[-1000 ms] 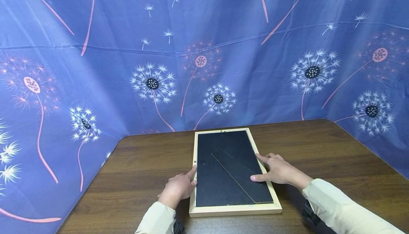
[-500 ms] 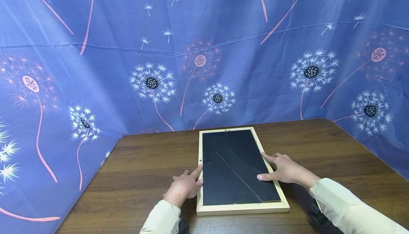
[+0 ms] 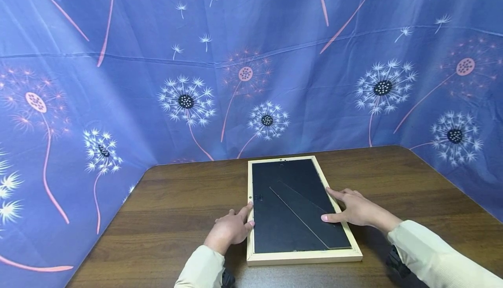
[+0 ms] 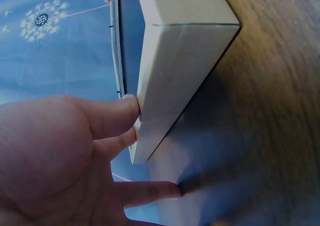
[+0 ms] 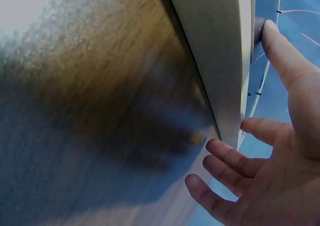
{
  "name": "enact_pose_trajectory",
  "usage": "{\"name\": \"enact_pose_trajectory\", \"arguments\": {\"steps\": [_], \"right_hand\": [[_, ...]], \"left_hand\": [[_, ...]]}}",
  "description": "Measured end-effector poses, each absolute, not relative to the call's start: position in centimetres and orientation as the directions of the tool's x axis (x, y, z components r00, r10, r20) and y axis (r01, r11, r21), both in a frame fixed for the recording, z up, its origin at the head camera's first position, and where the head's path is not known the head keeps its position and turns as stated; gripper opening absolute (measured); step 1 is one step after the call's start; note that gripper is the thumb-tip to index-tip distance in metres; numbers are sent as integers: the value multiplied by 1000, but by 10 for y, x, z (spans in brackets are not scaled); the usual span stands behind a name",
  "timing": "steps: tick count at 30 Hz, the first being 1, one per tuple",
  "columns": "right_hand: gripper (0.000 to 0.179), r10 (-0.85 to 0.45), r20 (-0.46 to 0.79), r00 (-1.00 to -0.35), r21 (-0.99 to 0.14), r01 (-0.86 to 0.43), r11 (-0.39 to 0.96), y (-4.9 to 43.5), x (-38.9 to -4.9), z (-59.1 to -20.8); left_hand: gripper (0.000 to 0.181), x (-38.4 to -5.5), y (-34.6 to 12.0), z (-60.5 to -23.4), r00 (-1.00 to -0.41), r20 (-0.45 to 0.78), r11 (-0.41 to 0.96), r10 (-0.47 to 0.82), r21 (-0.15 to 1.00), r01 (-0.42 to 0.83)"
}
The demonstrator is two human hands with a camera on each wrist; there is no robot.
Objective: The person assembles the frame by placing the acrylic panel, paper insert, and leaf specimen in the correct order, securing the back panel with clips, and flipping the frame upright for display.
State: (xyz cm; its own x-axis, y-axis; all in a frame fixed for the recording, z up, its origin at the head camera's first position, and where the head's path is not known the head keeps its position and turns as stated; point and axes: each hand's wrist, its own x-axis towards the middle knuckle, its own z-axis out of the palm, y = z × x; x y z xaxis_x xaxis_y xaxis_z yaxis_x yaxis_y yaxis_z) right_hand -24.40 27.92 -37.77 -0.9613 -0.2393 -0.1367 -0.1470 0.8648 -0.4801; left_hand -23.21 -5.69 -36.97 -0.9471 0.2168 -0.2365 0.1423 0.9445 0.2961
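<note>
A pale wooden picture frame [image 3: 304,259] lies face down, its black backing board [image 3: 275,222] upward. A slanted black stand leg [image 3: 300,207] lies flat against that board. At the frame's left side, my left hand [image 3: 229,230] touches the rim with thumb and index finger; the left wrist view shows the thumb [image 4: 117,117] at the top edge and another finger reaching down toward the tabletop. My right hand [image 3: 357,210] spreads over the opposite side. Its thumb [image 5: 282,56] rests on the backing, the index fingertip meets the outer rim, and the other fingers extend beside the frame.
Brown wood-grain table [image 3: 177,205] with rounded far corners carries the frame, whose far end lies near the back edge. Behind and on both sides hangs a blue cloth [image 3: 314,74] with dandelion prints. Pale sleeves [image 3: 202,266] cover both forearms.
The frame has slid to the right across the table, with both hands moving along at its sides. The shift is smaller in the last half second. Finger positions look much the same.
</note>
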Motion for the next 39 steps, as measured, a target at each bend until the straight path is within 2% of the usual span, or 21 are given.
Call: {"name": "enact_pose_trajectory", "arguments": {"steps": [13, 16, 19, 21, 24, 27, 30, 36, 39], "right_hand": [[100, -254, -110, -961, -489, -170, 856, 279, -237, -381], [98, -259, -50, -965, -463, -208, 862, 277, -234, -382], [94, -281, 65, -958, -408, -282, 868, 274, -231, -385], [86, -305, 155, -940, -361, -341, 868, 270, -229, -386], [63, -371, 275, -887, -285, -444, 849, 263, -226, -386], [40, -437, 329, -837, -236, -521, 820, 255, -221, -384], [29, -487, 323, -812, -250, -569, 783, 249, -216, -384], [23, -532, 266, -804, -328, -594, 734, 243, -206, -385], [29, -522, 224, -823, -367, -568, 737, 242, -200, -384]], "left_hand": [[52, -233, -61, -370, -930, -280, 931, 240, 339, 139], [53, -233, -62, -369, -925, -293, 928, 242, 348, 133], [53, -233, -63, -369, -924, -295, 929, 244, 345, 135], [53, -234, -63, -369, -924, -292, 929, 246, 341, 140], [52, -234, -63, -369, -926, -284, 928, 249, 343, 145], [52, -235, -63, -370, -926, -283, 928, 250, 343, 145], [52, -235, -62, -371, -925, -288, 930, 248, 338, 145], [53, -236, -61, -372, -923, -297, 931, 244, 339, 137], [53, -236, -61, -371, -923, -297, 930, 245, 341, 137]]}}
